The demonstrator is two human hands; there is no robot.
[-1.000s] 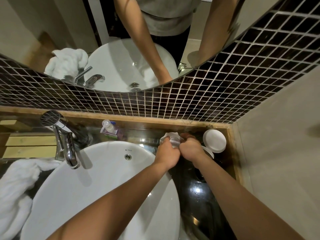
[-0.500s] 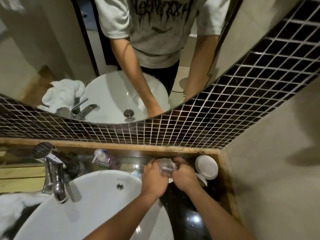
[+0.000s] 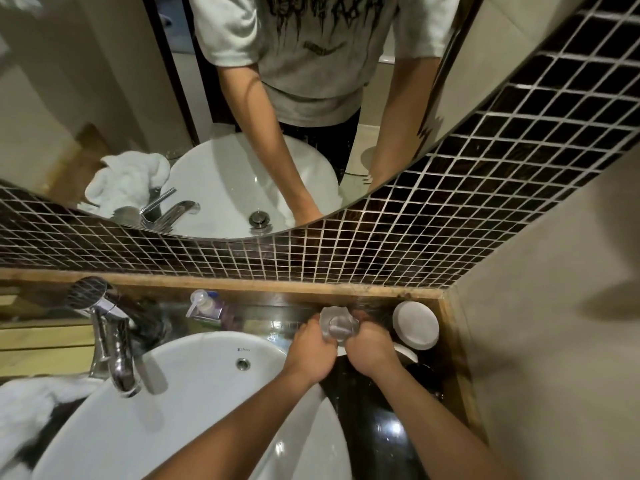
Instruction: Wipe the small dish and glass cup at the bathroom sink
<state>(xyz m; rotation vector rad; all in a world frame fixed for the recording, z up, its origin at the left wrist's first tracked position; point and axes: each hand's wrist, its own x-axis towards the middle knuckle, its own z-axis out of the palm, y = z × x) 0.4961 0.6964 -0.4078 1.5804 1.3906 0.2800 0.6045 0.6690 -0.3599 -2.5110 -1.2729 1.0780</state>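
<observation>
A clear glass cup (image 3: pixel 337 325) with white tissue in and around it is held between both my hands above the dark counter, just right of the basin. My left hand (image 3: pixel 311 351) grips its left side and my right hand (image 3: pixel 370 351) grips its right side. A small round white dish (image 3: pixel 415 323) leans against the back right corner of the counter. Another white rim (image 3: pixel 407 351) shows just below it, partly hidden by my right hand.
The white basin (image 3: pixel 180 403) fills the lower left, with a chrome faucet (image 3: pixel 114 348) at its left. A pump bottle (image 3: pixel 206 306) stands at the back ledge. White towel (image 3: pixel 24 410) lies far left. A mirror and dark tiled wall (image 3: pixel 415 244) rise behind.
My view has tilted upward, so the sink and hands sit lower in frame. Both hands stay on the glass cup and have shifted slightly around it.
</observation>
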